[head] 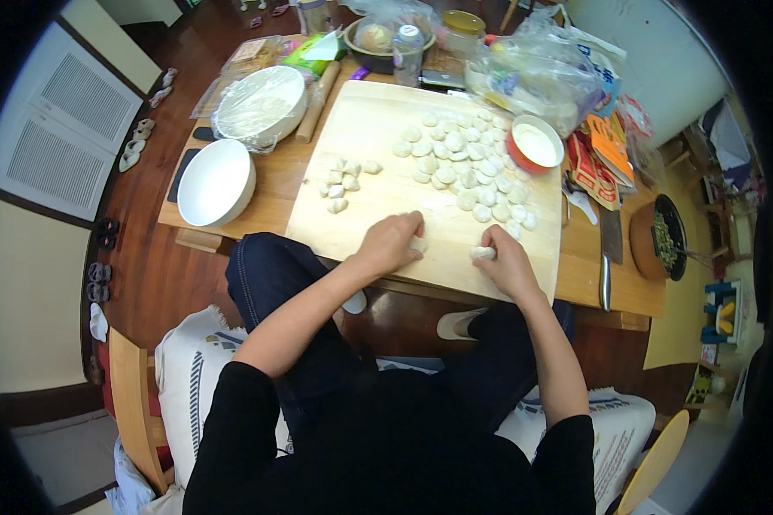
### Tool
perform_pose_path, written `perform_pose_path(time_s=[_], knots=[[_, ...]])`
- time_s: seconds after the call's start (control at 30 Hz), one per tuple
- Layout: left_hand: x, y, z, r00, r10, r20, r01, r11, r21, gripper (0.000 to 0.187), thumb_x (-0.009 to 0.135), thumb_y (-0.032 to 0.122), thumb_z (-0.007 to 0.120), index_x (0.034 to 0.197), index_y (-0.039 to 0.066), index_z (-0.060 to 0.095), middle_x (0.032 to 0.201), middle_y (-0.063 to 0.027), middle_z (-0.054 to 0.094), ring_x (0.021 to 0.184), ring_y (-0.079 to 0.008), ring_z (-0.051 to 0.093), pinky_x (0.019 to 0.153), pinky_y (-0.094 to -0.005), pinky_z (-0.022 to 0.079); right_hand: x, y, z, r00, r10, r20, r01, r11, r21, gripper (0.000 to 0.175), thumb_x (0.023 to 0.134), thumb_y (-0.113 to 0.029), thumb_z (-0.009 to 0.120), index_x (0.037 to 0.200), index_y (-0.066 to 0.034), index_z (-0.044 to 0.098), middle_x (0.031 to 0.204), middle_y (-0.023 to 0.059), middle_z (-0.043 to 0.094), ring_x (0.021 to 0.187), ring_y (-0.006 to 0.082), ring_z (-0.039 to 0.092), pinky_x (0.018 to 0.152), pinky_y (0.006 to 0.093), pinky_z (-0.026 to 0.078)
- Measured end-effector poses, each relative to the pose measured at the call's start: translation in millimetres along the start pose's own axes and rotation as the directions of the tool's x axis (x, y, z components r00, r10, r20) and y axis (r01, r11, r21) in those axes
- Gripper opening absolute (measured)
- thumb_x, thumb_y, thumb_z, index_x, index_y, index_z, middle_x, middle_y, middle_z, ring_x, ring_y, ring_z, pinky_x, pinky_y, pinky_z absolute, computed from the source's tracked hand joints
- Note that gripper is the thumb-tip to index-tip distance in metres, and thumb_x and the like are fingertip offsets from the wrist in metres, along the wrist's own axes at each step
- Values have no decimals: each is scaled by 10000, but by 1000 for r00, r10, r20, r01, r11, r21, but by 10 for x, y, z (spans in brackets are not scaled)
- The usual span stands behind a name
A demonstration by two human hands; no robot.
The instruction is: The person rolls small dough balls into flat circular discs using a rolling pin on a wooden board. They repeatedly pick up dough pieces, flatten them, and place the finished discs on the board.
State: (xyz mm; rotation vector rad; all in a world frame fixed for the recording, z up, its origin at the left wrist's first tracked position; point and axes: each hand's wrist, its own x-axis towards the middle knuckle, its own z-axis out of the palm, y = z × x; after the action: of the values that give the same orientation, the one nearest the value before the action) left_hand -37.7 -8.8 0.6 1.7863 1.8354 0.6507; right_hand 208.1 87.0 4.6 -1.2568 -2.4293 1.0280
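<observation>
My left hand (393,241) is low over the front of a wooden board (367,122), its thumb and fingers around a small pale dough piece (418,244). Between the thumb and fingertips of my right hand (507,257) is a dough piece (483,253), near the board's front edge. Many floured, flattened dough pieces (454,141) cover the board's right half, some touching or overlapping. Several rougher dough lumps (336,192) lie in a small group at the left. A red bowl with white powder (536,145) stands at the board's right side.
Left of the board are an empty white bowl (214,183), a film-covered white bowl (262,106) and a rolling pin (319,102). On the right lie a cleaver (610,241), a white spoon (582,205) and a pot of chopped greens (665,238). Plastic bags (538,77) and a bottle (408,58) stand behind.
</observation>
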Motion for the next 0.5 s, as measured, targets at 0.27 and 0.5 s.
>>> perform_pose_path(time_s=[0.27,0.5], knots=[[849,-52,-24,970,-216,-111,99,770,-630,328,797,82,833,1068,22,656,847,19,663,738,-71,595,677,-235,498,691,70,-321,915,201,-350,-23,891,453,257,842,-15,719,1089,8,654,894,38,665,751,110,580,686,289,494],[1149,-483,-506,940,-234,-247,106,891,-441,240,867,-1,703,1106,-16,706,924,-90,720,757,-130,699,617,-271,609,1059,119,-213,829,-138,-542,-23,960,-280,321,830,-49,725,1146,-18,683,1074,155,653,1076,333,572,991,426,451]])
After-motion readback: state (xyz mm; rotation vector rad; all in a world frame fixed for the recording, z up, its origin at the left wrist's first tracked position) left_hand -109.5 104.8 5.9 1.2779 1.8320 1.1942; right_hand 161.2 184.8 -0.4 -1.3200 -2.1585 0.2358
